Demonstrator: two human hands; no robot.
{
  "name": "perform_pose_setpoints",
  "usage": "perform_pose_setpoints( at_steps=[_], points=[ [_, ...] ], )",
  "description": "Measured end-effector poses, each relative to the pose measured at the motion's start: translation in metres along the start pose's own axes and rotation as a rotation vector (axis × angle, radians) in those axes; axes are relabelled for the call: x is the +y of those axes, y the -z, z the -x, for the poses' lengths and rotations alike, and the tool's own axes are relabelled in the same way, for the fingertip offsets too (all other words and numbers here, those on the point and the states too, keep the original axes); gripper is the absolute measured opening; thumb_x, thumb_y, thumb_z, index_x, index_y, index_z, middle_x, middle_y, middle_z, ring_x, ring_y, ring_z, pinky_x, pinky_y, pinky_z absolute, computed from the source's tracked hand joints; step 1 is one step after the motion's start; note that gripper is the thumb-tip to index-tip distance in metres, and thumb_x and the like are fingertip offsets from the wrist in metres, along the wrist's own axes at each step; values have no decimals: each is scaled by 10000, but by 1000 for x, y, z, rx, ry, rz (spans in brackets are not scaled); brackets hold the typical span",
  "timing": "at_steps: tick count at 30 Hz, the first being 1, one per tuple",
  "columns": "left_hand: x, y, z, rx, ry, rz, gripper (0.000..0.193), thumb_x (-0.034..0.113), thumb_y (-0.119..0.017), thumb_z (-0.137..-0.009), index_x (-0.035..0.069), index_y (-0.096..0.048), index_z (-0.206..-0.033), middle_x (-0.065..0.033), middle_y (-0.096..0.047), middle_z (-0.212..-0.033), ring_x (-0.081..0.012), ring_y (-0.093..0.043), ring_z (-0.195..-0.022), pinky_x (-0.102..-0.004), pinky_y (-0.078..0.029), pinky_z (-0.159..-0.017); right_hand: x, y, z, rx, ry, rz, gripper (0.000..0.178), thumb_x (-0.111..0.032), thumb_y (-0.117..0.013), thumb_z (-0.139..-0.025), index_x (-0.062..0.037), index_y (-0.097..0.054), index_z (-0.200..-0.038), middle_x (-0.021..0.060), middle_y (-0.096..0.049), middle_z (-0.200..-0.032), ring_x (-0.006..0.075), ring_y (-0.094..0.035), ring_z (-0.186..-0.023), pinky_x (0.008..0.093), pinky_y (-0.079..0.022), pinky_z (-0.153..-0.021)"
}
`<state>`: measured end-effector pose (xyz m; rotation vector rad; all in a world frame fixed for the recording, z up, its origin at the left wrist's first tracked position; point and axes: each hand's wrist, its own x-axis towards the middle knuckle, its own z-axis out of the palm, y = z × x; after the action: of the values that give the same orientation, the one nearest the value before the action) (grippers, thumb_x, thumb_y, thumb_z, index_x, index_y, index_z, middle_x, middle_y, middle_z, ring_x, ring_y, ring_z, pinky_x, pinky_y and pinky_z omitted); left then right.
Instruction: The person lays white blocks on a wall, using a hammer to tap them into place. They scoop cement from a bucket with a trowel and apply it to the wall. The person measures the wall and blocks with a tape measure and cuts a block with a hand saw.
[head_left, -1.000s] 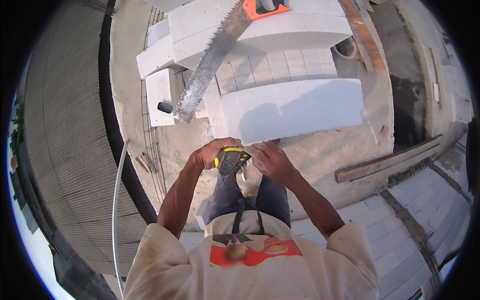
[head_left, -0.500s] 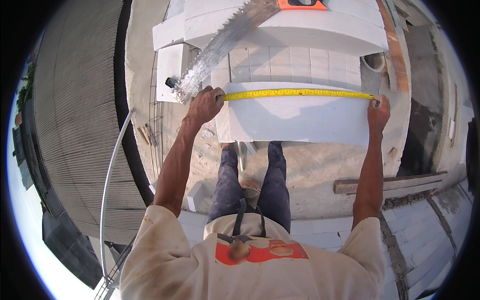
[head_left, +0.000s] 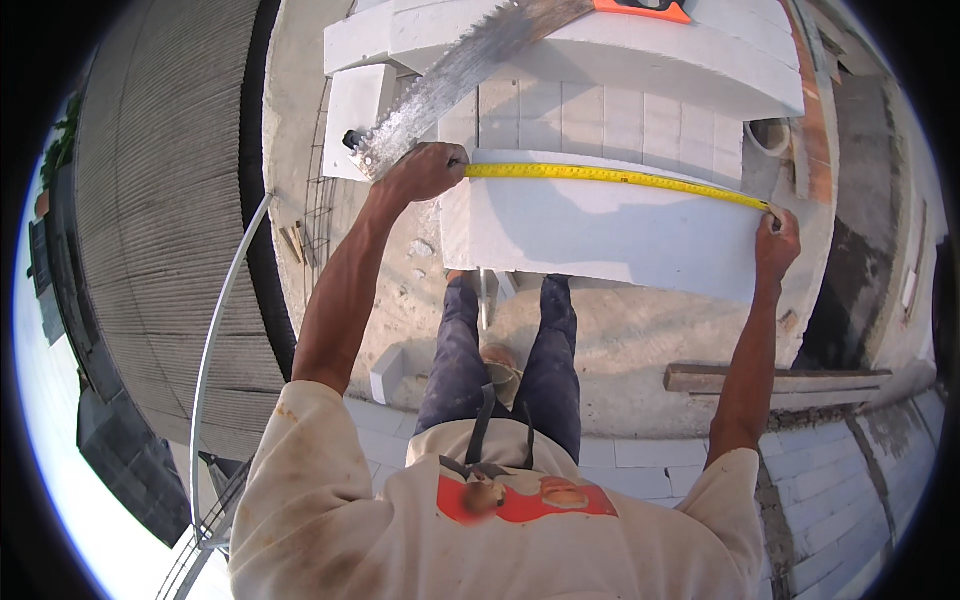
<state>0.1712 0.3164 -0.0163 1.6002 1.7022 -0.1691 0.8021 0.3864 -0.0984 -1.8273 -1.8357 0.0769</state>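
Observation:
A large white block (head_left: 610, 235) stands on edge in front of my legs. A yellow tape measure (head_left: 610, 178) is stretched along its top edge. My left hand (head_left: 425, 170) is closed around the tape's case at the block's left end. At the right end my right hand (head_left: 777, 238) pinches the tape's tip. A long hand saw (head_left: 450, 80) with an orange handle lies across the white blocks behind, its tip close to my left hand.
More white blocks (head_left: 600, 45) are stacked behind. A wooden plank (head_left: 775, 380) lies on the concrete floor at right, and a small white block piece (head_left: 387, 372) at left. A corrugated roof (head_left: 165, 220) and a thin metal pipe (head_left: 215, 330) run along the left. Reinforcing bars (head_left: 315, 215) lie left.
A second ago both hands held the tape's case together in front of the block. They then spread apart, drawing the tape out along the block's top edge.

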Motion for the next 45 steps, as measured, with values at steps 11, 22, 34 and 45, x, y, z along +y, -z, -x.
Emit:
perform_pose_setpoints(
  at_steps=[11,22,34,45],
  points=[
    [-6,9,-9,-120,44,-2,347,256,-540,-1008,77,-748,-1219,-114,-729,-868,-250,-695,-738,-416,-554,-709,2,-2,9,22,64,80,230,-83,-777,-890,-14,-778,-1110,178,-757,-1120,345,-742,-1030,410,-598,-949],
    [-10,17,-24,-260,-77,-100,268,262,-580,-996,117,-731,-1162,-98,-708,-893,-232,-685,-814,-405,-536,-766,-13,5,8,-37,107,52,232,-40,-761,-863,-56,-797,-1091,134,-762,-1102,332,-714,-1066,426,-569,-976],
    [-11,20,-30,-272,-49,1,236,234,-616,-975,87,-776,-1065,-60,-768,-942,-219,-710,-900,-379,-532,-846,-19,8,9,-11,137,47,219,-17,-765,-873,-40,-789,-1089,141,-760,-1050,330,-737,-1003,413,-587,-920],
    [-17,9,-39,-236,-59,-36,225,235,-654,-911,53,-784,-927,-107,-770,-882,-272,-730,-862,-405,-548,-827,-14,7,7,-70,88,-10,187,-44,-768,-849,-13,-775,-1033,154,-739,-1028,346,-719,-995,432,-578,-897]
  ],
)
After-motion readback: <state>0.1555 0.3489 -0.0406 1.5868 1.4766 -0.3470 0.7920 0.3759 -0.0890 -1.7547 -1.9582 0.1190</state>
